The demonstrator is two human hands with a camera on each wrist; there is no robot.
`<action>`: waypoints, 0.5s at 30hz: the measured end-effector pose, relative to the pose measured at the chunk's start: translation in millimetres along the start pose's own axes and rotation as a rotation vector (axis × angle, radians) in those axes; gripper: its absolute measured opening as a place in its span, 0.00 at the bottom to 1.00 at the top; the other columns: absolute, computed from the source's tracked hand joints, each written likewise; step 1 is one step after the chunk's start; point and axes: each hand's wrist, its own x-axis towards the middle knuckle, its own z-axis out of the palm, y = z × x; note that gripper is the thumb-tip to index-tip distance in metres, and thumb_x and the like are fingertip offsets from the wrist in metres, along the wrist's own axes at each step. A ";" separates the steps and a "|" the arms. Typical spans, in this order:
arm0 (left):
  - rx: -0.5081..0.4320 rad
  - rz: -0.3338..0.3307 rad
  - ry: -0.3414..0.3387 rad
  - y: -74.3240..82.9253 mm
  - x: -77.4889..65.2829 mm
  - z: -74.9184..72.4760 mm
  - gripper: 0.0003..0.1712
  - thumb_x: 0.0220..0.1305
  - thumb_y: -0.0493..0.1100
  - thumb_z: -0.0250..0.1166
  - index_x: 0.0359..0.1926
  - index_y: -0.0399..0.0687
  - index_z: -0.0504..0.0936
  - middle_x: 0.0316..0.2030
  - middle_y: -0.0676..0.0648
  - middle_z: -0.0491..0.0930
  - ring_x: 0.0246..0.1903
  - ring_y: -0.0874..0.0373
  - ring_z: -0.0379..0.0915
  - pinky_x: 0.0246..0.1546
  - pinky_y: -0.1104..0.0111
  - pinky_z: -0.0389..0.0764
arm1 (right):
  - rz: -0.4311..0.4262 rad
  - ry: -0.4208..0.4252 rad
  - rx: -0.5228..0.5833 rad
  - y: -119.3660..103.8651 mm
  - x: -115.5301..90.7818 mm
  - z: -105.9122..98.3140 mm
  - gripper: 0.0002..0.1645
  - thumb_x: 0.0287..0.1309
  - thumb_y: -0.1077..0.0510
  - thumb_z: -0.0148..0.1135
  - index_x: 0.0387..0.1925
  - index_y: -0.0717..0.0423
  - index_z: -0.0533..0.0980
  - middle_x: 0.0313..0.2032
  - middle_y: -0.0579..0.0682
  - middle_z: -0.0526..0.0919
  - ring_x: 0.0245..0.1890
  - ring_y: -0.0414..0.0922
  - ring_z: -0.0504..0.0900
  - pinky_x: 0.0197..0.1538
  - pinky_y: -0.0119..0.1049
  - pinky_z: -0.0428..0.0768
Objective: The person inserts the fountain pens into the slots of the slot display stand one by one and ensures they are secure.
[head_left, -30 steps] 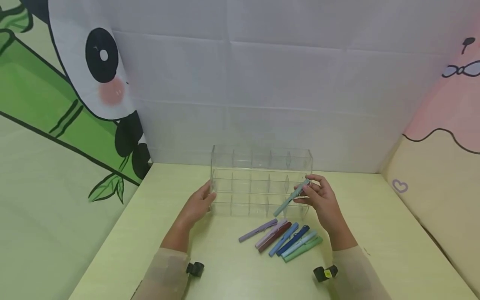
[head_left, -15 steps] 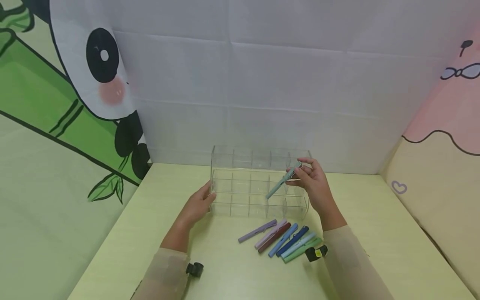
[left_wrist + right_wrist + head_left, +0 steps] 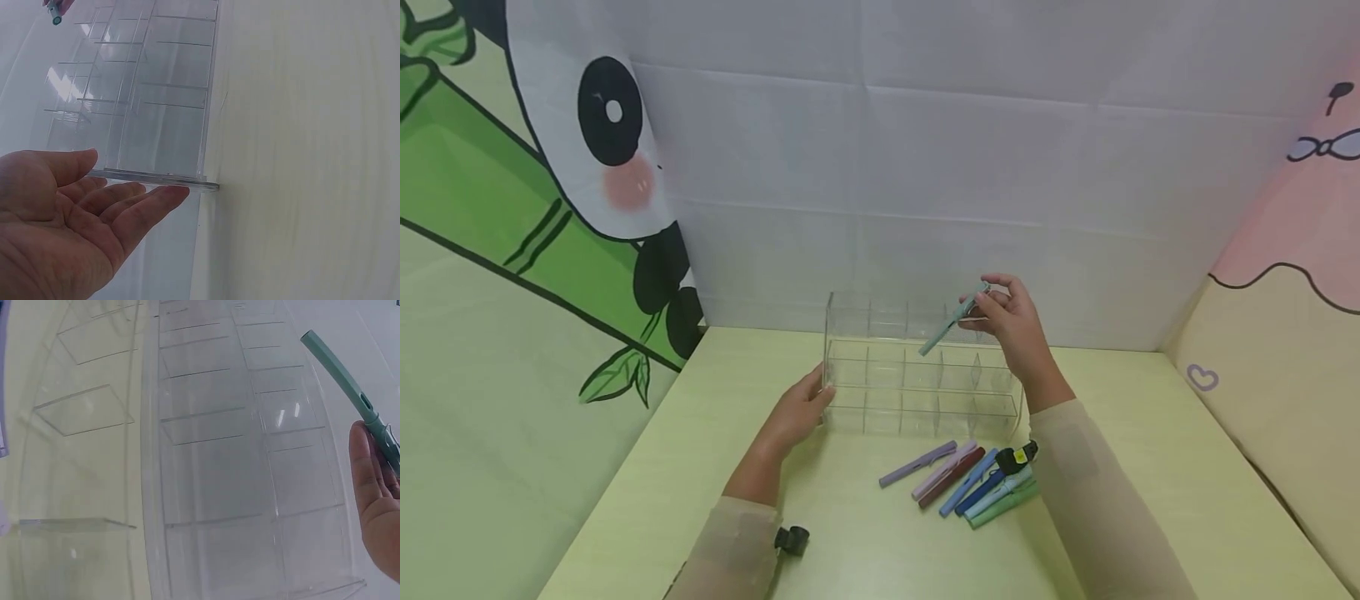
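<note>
A clear acrylic pen organizer (image 3: 883, 375) with stepped rows of compartments stands on the table. My left hand (image 3: 795, 411) holds its left side panel, thumb at the front edge and fingers along the outer face, as the left wrist view (image 3: 81, 212) shows. My right hand (image 3: 1011, 325) pinches a teal pen (image 3: 943, 327) between thumb and fingers over the organizer's back row. The pen slants, its lower end pointing down and left. In the right wrist view, the pen (image 3: 340, 375) shows beside the clear compartments.
Several pens lie on the table before the organizer: purple (image 3: 917, 464), lilac (image 3: 943, 469), dark red (image 3: 951, 478), blue (image 3: 967, 483), navy, light blue and green (image 3: 1003, 506). My right sleeve and its wrist camera (image 3: 1017, 457) overlap some. A white cloth backdrop (image 3: 880, 167) hangs behind.
My right hand has carried the teal pen up and to the left, from the organizer's front right to over its back row. My left hand has stayed at the side panel.
</note>
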 end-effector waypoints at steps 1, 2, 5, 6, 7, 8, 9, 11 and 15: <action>0.001 -0.001 0.001 0.1 -0.1 0.0 0.35 0.76 0.54 0.51 0.77 0.68 0.49 0.75 0.46 0.55 0.69 0.40 0.60 0.60 0.50 0.77 | 0.001 0.003 0.006 0.0 4.0 0.9 0.30 0.70 0.53 0.56 0.66 0.58 0.59 0.51 0.72 0.77 0.43 0.52 0.85 0.49 0.45 0.86; 0.003 -0.002 0.003 0.2 -0.3 0.0 0.35 0.76 0.54 0.51 0.77 0.68 0.49 0.75 0.46 0.55 0.69 0.40 0.60 0.60 0.50 0.77 | 0.003 0.008 0.013 -0.2 7.9 1.8 0.30 0.70 0.53 0.56 0.67 0.59 0.59 0.51 0.72 0.77 0.43 0.52 0.85 0.49 0.45 0.86; 0.004 -0.001 0.003 0.9 -0.6 -0.3 0.34 0.76 0.54 0.51 0.77 0.68 0.49 0.75 0.46 0.55 0.70 0.40 0.60 0.60 0.50 0.77 | 0.007 0.030 0.052 -0.3 19.2 4.3 0.32 0.70 0.54 0.56 0.68 0.63 0.57 0.51 0.71 0.78 0.42 0.51 0.85 0.48 0.45 0.87; 0.003 -0.001 0.003 1.1 -0.7 -0.4 0.35 0.76 0.54 0.51 0.77 0.68 0.49 0.75 0.47 0.55 0.70 0.40 0.60 0.60 0.50 0.77 | 0.008 0.041 0.068 -0.3 22.5 5.0 0.32 0.70 0.55 0.56 0.68 0.63 0.57 0.51 0.70 0.79 0.42 0.50 0.85 0.48 0.44 0.87; 0.002 0.002 0.002 1.4 -0.8 -0.6 0.35 0.76 0.54 0.51 0.77 0.67 0.49 0.75 0.47 0.55 0.70 0.40 0.60 0.60 0.50 0.77 | 0.008 0.053 0.088 -0.4 25.6 5.8 0.32 0.70 0.55 0.56 0.68 0.63 0.56 0.51 0.69 0.79 0.41 0.49 0.85 0.48 0.43 0.87; 0.003 0.003 0.001 1.6 -0.8 -0.7 0.35 0.76 0.55 0.52 0.77 0.67 0.49 0.75 0.46 0.55 0.69 0.40 0.60 0.60 0.50 0.77 | 0.006 0.068 0.107 -0.5 28.4 6.6 0.32 0.70 0.56 0.56 0.68 0.63 0.57 0.50 0.69 0.80 0.41 0.49 0.85 0.48 0.43 0.87; 0.003 0.004 0.000 1.9 -0.9 -0.9 0.35 0.75 0.55 0.52 0.77 0.67 0.49 0.75 0.46 0.55 0.69 0.40 0.60 0.59 0.50 0.78 | 0.004 0.082 0.126 -0.8 30.9 7.8 0.32 0.70 0.56 0.56 0.67 0.63 0.57 0.50 0.68 0.80 0.40 0.49 0.85 0.47 0.42 0.87; 0.004 0.006 0.000 2.4 -1.0 -1.1 0.35 0.76 0.55 0.51 0.77 0.67 0.49 0.75 0.46 0.55 0.69 0.40 0.61 0.59 0.51 0.78 | -0.004 0.104 0.153 -1.0 35.0 10.1 0.31 0.70 0.57 0.56 0.67 0.64 0.57 0.49 0.68 0.80 0.40 0.48 0.86 0.47 0.41 0.87; 0.005 0.011 0.000 2.3 -1.4 -1.3 0.34 0.76 0.53 0.51 0.77 0.66 0.49 0.75 0.46 0.56 0.69 0.40 0.62 0.59 0.51 0.79 | -0.013 0.129 0.176 -0.6 39.8 15.5 0.31 0.70 0.58 0.56 0.67 0.63 0.57 0.49 0.68 0.80 0.39 0.48 0.86 0.47 0.41 0.87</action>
